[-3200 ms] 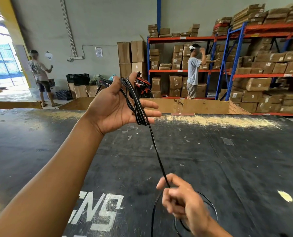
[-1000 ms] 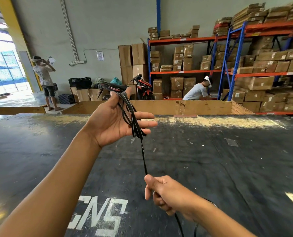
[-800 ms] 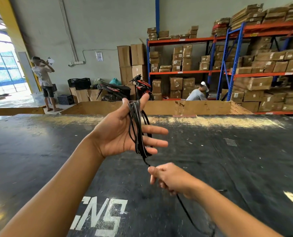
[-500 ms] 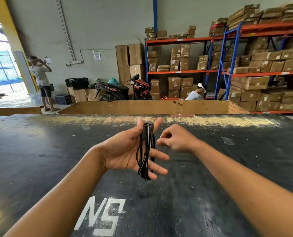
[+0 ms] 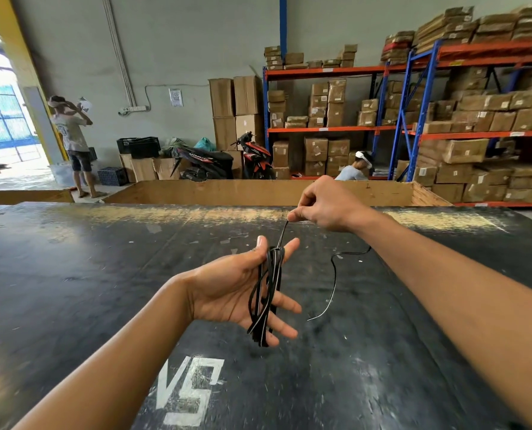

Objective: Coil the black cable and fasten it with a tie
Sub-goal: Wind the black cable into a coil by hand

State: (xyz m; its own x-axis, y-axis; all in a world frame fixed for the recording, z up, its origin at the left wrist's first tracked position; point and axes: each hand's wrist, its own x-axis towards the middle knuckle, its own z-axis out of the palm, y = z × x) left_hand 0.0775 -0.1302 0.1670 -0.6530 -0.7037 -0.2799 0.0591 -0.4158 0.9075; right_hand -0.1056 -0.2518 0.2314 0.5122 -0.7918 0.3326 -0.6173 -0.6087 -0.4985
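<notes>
- Pinching a thin strand of the flat black cable (image 5: 269, 293) between thumb and forefinger, the right hand (image 5: 326, 207) sits raised beyond and to the right of the bundle, its other fingers curled in.
- From that pinch the strand runs down and to the left, taut, straight to the top of the coil, where it meets the loops just between the left thumb tip and forefinger.
- The left hand (image 5: 239, 293) is palm-up and mostly spread; the coil is draped across it, caught at the top by the thumb, with the lower fingers splayed and not closed round it.
- The coil's long axis runs roughly from the thumb tip towards the little finger, so it lies across the fingers, and its bottom loops hang free just past them.
- A loose tail leaves from beneath the right wrist, curves down to the right of the left hand and ends in the air above the dark scuffed tabletop (image 5: 72, 290); it touches neither hand's fingers there.
- To my eye the coiling is nearly done, and the next move looks like a wrap of the taut strand round the bundle's upper end; the right hand is the one placed for it, as it holds the free run above the coil.
- That wrap would cross the coil's long axis, so the left thumb must keep the loops bunched or they may slide off the open fingers.
- I can see no separate tie anywhere on the table or in either hand.
</notes>
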